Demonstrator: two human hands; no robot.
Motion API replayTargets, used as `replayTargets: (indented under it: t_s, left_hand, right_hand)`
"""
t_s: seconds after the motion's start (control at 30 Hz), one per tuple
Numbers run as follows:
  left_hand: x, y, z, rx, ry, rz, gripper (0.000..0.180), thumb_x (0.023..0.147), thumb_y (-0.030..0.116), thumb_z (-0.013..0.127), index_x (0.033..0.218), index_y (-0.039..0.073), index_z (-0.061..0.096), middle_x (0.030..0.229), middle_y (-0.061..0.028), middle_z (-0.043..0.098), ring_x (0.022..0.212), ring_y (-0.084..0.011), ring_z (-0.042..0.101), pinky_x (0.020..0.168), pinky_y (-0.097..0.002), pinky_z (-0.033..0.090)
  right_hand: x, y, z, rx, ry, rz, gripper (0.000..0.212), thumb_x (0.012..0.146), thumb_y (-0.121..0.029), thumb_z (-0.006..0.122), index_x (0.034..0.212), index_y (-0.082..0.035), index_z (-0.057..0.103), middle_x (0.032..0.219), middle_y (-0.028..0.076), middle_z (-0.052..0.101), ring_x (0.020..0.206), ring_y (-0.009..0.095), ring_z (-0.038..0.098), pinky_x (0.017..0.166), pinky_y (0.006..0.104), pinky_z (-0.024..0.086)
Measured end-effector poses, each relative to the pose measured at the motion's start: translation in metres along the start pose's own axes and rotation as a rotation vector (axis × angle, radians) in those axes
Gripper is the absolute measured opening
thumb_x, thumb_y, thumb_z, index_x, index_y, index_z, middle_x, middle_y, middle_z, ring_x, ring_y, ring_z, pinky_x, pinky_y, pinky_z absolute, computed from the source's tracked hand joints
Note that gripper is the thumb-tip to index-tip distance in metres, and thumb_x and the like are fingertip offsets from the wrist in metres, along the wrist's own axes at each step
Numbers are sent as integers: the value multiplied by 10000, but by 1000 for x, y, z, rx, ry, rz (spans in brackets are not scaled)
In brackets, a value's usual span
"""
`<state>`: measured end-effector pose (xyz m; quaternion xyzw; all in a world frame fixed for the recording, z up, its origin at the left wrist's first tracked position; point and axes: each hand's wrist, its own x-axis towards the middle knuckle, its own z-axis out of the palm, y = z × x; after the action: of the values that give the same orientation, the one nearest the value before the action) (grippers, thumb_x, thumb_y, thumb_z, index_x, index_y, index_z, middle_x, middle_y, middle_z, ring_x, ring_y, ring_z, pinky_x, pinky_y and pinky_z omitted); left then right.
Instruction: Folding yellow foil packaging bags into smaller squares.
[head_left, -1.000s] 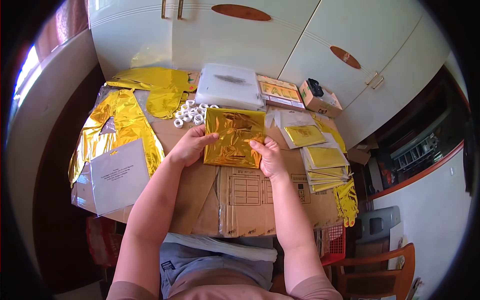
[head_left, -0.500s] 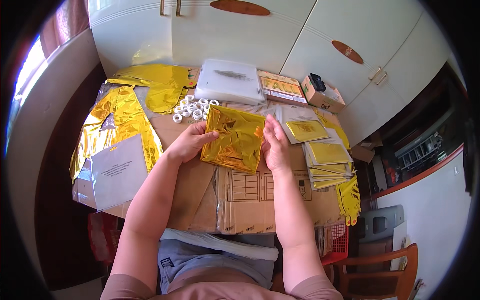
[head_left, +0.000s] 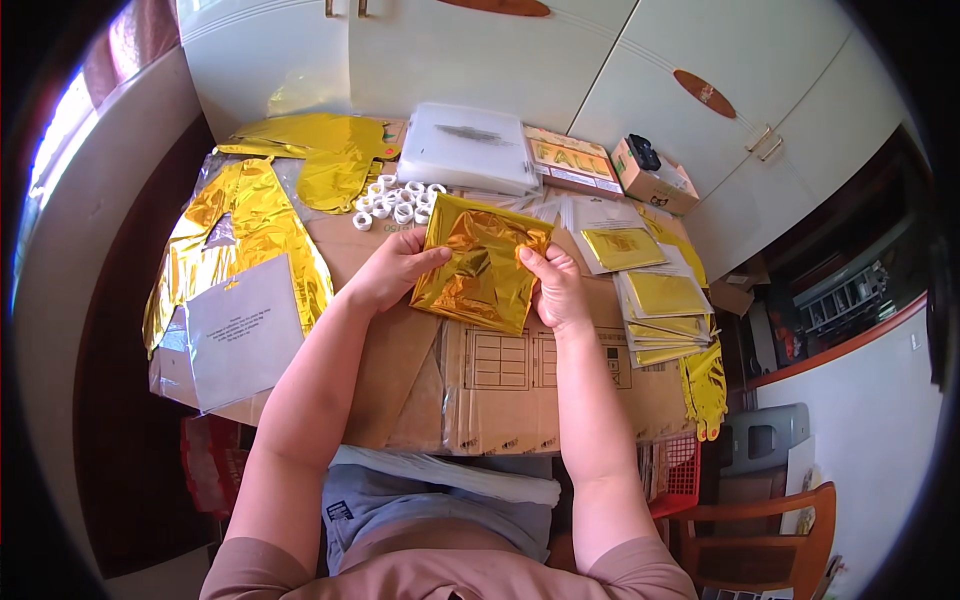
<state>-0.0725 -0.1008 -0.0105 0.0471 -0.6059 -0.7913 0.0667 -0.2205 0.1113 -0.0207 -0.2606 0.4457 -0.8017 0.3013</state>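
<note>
Over the cardboard-covered bench (head_left: 510, 408), you've got the folded gold foil (head_left: 482, 265) up: L hand (head_left: 393, 268) pinching its left edge, R hand (head_left: 560, 288) its right. Uneven pull cd crease or tear it; slacken either grip & folds might spring open, poss. nudging white rings (head_left: 397, 215) behind.

Glossy foil pkt (head_left: 478, 270) (v. crinkly) & matt cardbd (head_left: 395, 370)

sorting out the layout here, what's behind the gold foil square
Beyond the gold foil square, white rings and a translucent stack show; brown cardboard shows past its near edge. Whatever lies directly behind it is covered.
</note>
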Motion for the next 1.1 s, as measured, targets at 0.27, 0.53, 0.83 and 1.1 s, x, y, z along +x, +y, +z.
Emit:
replayTargets:
  t_s: [0.27,0.53,0.83,1.1]
  left_hand:
    - [0,0,3,-118,71,8,234,1026,131,586,1206,-6,646,1087,-38,708,945,-94,646,860,-278,536]
    - [2,-2,1,-199,62,-29,280,1019,138,594,1262,1,616,1160,-73,687,1019,-148,662,910,-322,554]
    - [1,-3,-2,-244,39,-46,306,1015,146,599,1287,6,603,1190,-89,681,1049,-176,674,932,-354,570]
    - [-2,1,1,-267,62,-50,279,1012,138,611,1253,-2,627,1148,-79,692,1006,-147,661,905,-327,551]
  right_hand:
    - [-1,-5,-3,-11,-94,88,258,940,-132,706,1177,-33,684,1108,36,719,974,104,645,914,259,485]
    - [-2,-3,-4,-20,-122,101,281,941,-91,685,1211,-17,665,1135,68,718,995,129,669,913,293,531]
    - [-1,0,-5,-2,-105,94,272,940,-75,676,1205,-16,663,1130,63,720,975,121,673,900,285,535]
    - [-2,-2,-4,-4,-109,96,275,942,-80,677,1207,-9,655,1115,62,720,982,120,671,906,280,531]
